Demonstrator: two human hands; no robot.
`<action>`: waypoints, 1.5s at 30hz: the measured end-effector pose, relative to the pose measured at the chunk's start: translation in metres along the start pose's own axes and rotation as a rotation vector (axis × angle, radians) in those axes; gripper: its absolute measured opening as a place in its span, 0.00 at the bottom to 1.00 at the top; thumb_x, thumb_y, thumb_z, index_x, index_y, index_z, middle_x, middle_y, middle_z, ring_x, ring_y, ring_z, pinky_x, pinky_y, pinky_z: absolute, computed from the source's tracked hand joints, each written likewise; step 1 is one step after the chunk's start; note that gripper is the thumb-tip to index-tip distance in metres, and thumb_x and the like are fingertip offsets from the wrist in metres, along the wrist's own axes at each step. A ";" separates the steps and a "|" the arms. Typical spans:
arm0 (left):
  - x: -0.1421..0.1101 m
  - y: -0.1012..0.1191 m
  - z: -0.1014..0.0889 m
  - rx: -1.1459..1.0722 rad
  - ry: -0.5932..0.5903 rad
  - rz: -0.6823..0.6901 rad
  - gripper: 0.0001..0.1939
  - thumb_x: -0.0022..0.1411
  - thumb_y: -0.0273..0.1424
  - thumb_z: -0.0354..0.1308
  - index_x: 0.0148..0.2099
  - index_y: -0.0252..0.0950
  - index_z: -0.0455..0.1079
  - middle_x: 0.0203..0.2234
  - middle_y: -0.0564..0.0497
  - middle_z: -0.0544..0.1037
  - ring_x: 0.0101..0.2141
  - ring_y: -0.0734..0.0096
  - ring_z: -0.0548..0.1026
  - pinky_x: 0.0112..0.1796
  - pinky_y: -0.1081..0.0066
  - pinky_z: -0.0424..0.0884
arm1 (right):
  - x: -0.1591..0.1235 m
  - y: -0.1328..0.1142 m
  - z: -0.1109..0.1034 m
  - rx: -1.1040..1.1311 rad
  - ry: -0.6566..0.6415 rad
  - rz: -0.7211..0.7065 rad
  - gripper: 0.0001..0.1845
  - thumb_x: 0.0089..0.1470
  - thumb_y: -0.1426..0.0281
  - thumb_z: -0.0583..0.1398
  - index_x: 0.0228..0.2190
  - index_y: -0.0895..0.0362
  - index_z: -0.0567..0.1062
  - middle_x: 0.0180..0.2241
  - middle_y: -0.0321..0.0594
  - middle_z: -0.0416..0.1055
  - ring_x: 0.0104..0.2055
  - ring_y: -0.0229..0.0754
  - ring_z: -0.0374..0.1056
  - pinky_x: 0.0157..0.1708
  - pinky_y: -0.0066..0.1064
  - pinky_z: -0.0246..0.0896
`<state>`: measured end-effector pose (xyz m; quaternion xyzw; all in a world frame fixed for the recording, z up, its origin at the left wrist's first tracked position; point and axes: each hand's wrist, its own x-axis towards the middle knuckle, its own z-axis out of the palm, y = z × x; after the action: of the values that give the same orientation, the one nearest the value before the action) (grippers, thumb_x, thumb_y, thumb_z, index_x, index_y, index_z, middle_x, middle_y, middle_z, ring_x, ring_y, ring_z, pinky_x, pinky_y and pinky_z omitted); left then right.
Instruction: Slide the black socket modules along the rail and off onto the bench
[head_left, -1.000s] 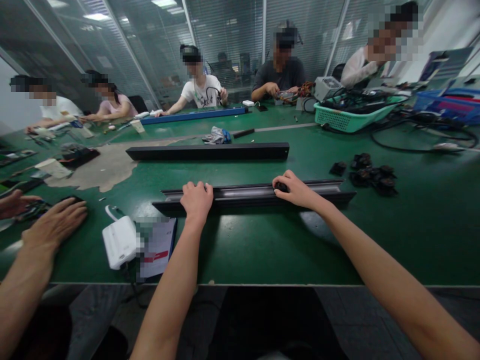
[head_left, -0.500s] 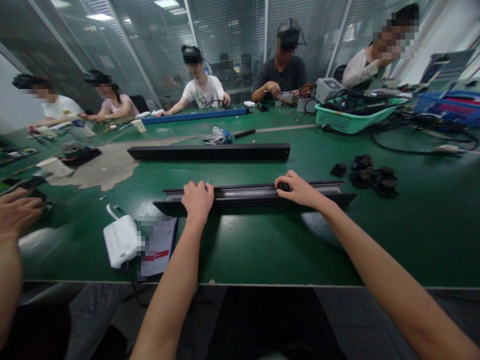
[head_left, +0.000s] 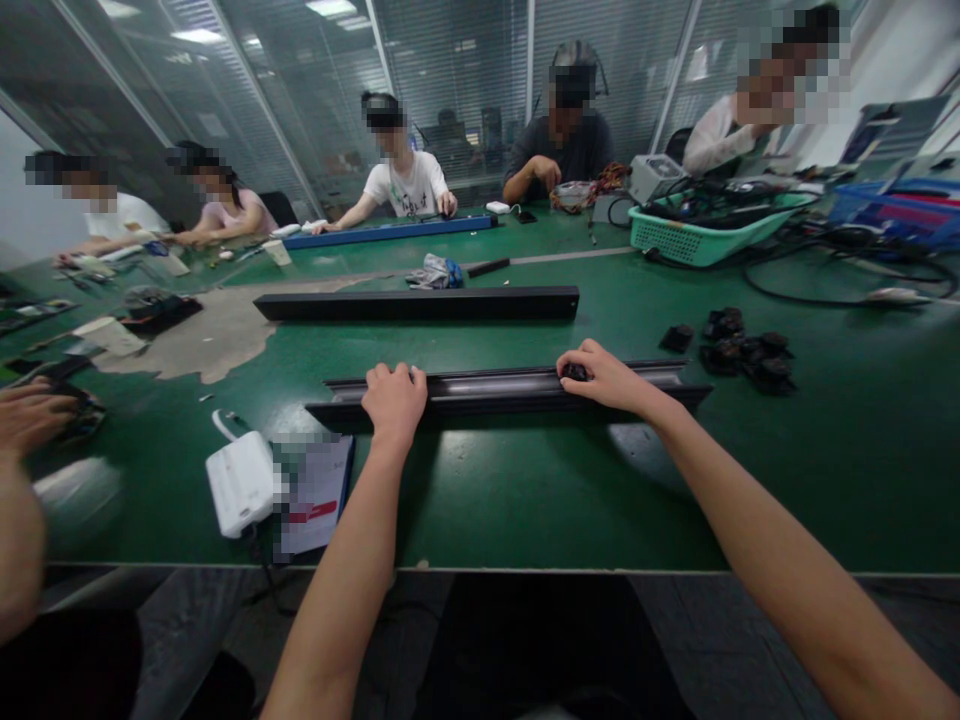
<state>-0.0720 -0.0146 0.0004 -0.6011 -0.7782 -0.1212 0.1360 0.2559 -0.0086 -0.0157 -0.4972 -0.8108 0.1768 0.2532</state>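
Note:
A long black channel-shaped rail [head_left: 495, 388] lies across the green table before me, its grooved side up with a silvery strip inside. My left hand [head_left: 395, 398] is closed around the rail left of its middle, fingers over the far wall. Toward the rail's right part, my right hand [head_left: 604, 378] is closed on a small black part [head_left: 576, 372], held at the groove; whether it touches the groove floor I cannot tell. Several similar black parts [head_left: 742, 350] lie on the table beyond the rail's right end.
A second long black bar [head_left: 420, 305] lies behind the rail. A white box [head_left: 240, 483] with a cable and a booklet [head_left: 319, 495] are at left front. Another person's hand [head_left: 34, 412] works at far left. A green basket [head_left: 705, 238] of cables stands back right; several people sit opposite.
My right hand has shifted slightly to the right along the rail with the small black part. My left hand stays in place. The neighbour's hand at far left has moved a little.

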 end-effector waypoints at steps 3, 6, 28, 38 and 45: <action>-0.001 0.001 -0.003 -0.014 -0.015 -0.008 0.24 0.71 0.37 0.40 0.50 0.34 0.77 0.46 0.36 0.74 0.51 0.49 0.69 0.40 0.59 0.73 | 0.000 0.001 0.001 0.000 0.003 -0.006 0.10 0.53 0.66 0.60 0.39 0.53 0.75 0.37 0.40 0.59 0.42 0.46 0.64 0.50 0.41 0.62; -0.001 0.002 -0.005 -0.022 -0.025 -0.012 0.24 0.71 0.36 0.40 0.50 0.34 0.77 0.47 0.36 0.74 0.51 0.49 0.68 0.41 0.59 0.72 | 0.000 0.002 0.001 -0.003 0.007 -0.014 0.10 0.54 0.66 0.60 0.39 0.53 0.75 0.37 0.40 0.59 0.43 0.46 0.64 0.50 0.41 0.62; -0.001 0.001 -0.002 -0.010 -0.013 -0.007 0.25 0.71 0.37 0.39 0.50 0.34 0.77 0.47 0.35 0.74 0.50 0.49 0.69 0.40 0.59 0.73 | -0.001 0.001 -0.003 0.006 -0.016 -0.009 0.10 0.53 0.65 0.60 0.39 0.53 0.75 0.37 0.40 0.59 0.42 0.46 0.64 0.49 0.41 0.62; 0.000 0.001 -0.002 -0.024 -0.014 -0.008 0.24 0.71 0.37 0.40 0.50 0.34 0.76 0.47 0.35 0.74 0.50 0.49 0.69 0.40 0.59 0.73 | 0.000 0.001 -0.002 -0.006 -0.011 -0.011 0.10 0.53 0.65 0.60 0.39 0.53 0.75 0.36 0.40 0.59 0.41 0.46 0.63 0.47 0.40 0.62; -0.001 0.002 -0.003 -0.020 -0.015 -0.012 0.25 0.71 0.37 0.39 0.50 0.34 0.77 0.46 0.35 0.74 0.51 0.49 0.68 0.41 0.59 0.73 | 0.001 0.003 -0.001 0.003 -0.006 -0.020 0.09 0.52 0.66 0.60 0.38 0.53 0.75 0.36 0.40 0.59 0.42 0.46 0.63 0.48 0.40 0.62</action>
<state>-0.0699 -0.0159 0.0026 -0.5985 -0.7816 -0.1253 0.1232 0.2581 -0.0064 -0.0155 -0.4884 -0.8162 0.1767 0.2532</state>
